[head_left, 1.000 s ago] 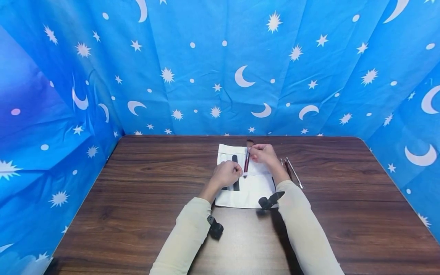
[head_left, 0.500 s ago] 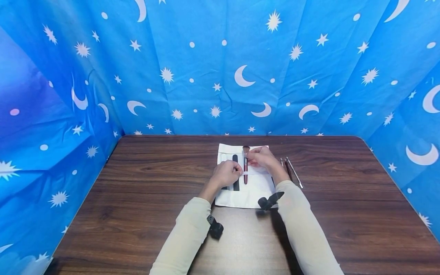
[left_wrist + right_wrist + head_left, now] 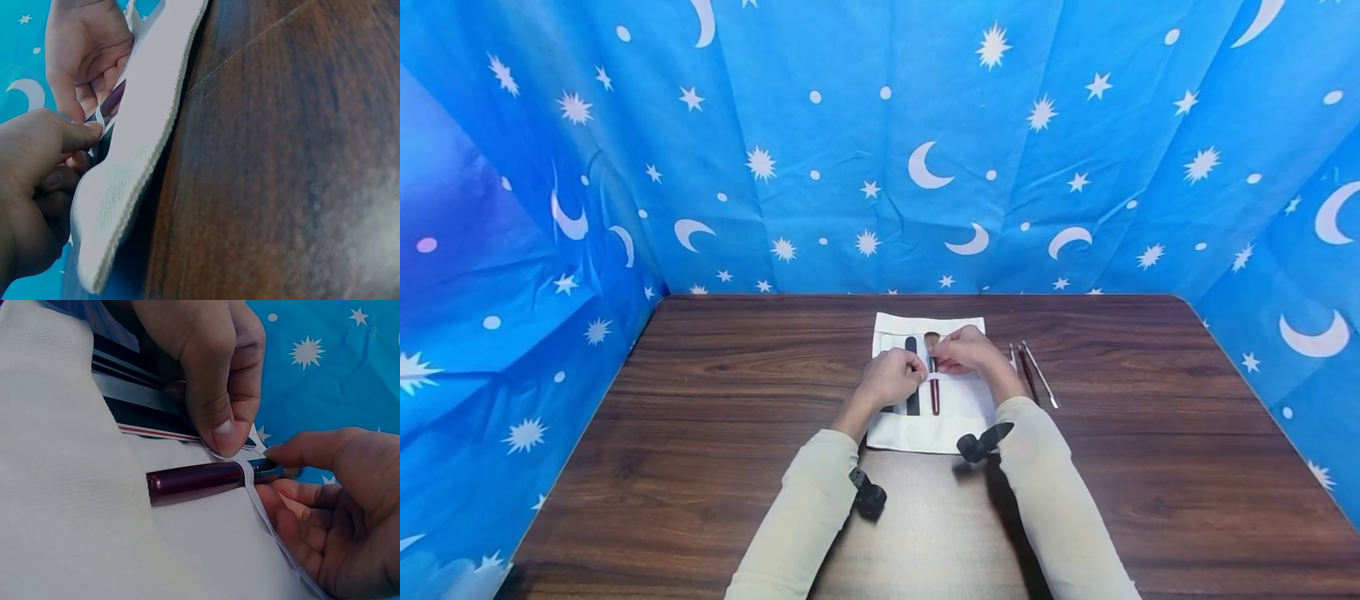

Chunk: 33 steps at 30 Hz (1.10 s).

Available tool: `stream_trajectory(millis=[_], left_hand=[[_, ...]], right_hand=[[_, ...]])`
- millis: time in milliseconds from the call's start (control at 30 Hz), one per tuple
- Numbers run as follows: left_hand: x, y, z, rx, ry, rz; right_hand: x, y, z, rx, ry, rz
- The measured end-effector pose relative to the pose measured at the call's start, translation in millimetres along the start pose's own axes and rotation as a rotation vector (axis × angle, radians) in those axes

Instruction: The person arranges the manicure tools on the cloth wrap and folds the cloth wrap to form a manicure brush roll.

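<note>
A makeup brush (image 3: 935, 397) with a dark red handle lies lengthwise over an opened white fabric tool case (image 3: 925, 435). My right hand (image 3: 972, 350) pinches it near the bristle end. In the right wrist view, the brush handle (image 3: 197, 482) passes under a white elastic band (image 3: 251, 481) of the case. My left hand (image 3: 891, 379) pinches that band between thumb and finger, just left of the brush. Left of the brush, a black flat strip (image 3: 912, 406) sits in the case, partly covered by my left hand.
Right of the case, a slim silver double-ended tool (image 3: 1041, 379) and a dark brown thin tool (image 3: 1027, 375) lie on the wooden table (image 3: 737, 375). Beside them shows another thin light tool (image 3: 1012, 357). A blue curtain (image 3: 820, 125) stands behind the table's far edge.
The brush has slid toward me through the band, so more handle shows below it. My right hand has moved slightly nearer along with it; the left stays in place.
</note>
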<state>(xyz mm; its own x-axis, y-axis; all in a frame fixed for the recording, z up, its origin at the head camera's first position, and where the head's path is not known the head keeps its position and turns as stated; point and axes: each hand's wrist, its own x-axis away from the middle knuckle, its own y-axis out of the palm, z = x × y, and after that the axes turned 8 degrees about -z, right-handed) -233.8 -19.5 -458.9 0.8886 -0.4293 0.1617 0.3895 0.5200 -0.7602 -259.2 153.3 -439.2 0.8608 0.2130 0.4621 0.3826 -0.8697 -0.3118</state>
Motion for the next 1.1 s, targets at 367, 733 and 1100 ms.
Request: stream_trajectory(millis=[367, 733, 1100], left_hand=[[1.1, -0.9, 0.8, 0.017, -0.012, -0.003], [1.9, -0.3, 2.3, 0.023, -0.009, -0.008], [0.7, 2.0, 0.2, 0.027, -0.012, 0.0]], right_hand=[[6.3, 2, 0, 0.258, -0.038, 0.05], [7.8, 5, 0, 0.344, -0.017, 0.082], [26.5, -13, 12, 0.281, -0.194, 0.146]])
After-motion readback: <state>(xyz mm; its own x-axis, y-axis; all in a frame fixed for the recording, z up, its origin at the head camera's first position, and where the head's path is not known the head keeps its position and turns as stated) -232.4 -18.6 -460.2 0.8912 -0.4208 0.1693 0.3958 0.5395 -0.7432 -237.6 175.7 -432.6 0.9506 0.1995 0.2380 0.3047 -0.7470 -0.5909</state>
